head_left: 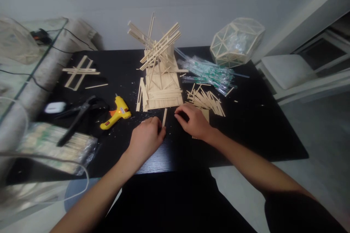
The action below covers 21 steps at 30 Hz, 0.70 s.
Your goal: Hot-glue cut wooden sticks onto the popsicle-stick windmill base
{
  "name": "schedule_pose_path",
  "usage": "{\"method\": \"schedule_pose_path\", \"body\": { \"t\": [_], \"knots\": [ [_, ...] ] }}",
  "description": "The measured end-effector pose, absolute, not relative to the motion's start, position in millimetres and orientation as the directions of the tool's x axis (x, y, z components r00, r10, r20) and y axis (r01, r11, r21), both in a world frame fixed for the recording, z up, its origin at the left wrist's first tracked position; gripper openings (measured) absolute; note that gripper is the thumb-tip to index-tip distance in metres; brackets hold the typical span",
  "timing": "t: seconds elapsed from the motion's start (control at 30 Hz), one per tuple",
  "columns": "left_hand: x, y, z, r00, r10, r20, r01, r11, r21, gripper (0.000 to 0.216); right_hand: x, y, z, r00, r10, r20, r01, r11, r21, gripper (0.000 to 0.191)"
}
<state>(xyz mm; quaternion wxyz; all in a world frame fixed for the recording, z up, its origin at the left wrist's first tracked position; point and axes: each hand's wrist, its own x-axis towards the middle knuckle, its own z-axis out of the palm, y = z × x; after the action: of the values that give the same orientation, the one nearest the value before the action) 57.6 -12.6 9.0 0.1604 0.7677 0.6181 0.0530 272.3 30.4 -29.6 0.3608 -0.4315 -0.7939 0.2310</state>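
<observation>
My left hand rests on the black table, fingers curled and pinched on the near end of a short wooden stick. My right hand lies just right of that stick, fingers bent down onto the tabletop, partly covering a small flat piece of glued sticks; what it holds, if anything, is hidden. Straight beyond both hands stands a windmill-like model of wooden sticks on a flat stick base.
A yellow glue gun lies left of my hands, with black pliers farther left. Loose sticks and plastic-wrapped packets lie to the right. A stick polyhedron stands at the back right, a stick frame at the back left.
</observation>
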Motion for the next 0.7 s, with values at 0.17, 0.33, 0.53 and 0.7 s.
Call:
{"method": "schedule_pose_path", "body": {
  "t": [0.17,0.33,0.53,0.7],
  "knots": [
    [43.6,-16.4,14.7,0.229,0.953,-0.197,0.922,-0.147,0.358,0.014,272.4,29.7,-28.6,-0.352,0.850,0.392,0.512,0.525,-0.680,0.006],
    [38.1,-17.3,15.4,0.251,0.942,-0.224,0.902,-0.143,0.407,0.010,273.6,31.0,-26.3,-0.302,0.862,0.408,0.518,0.507,-0.689,0.005],
    [41.4,-19.6,16.3,0.242,0.927,-0.285,0.903,-0.109,0.415,0.012,274.4,33.3,-22.8,-0.254,0.874,0.415,0.520,0.485,-0.703,0.005],
    [39.4,-20.8,17.5,0.251,0.912,-0.325,0.855,-0.052,0.517,0.011,274.1,33.1,-19.9,-0.220,0.904,0.368,0.477,0.428,-0.767,0.003]
  ]
}}
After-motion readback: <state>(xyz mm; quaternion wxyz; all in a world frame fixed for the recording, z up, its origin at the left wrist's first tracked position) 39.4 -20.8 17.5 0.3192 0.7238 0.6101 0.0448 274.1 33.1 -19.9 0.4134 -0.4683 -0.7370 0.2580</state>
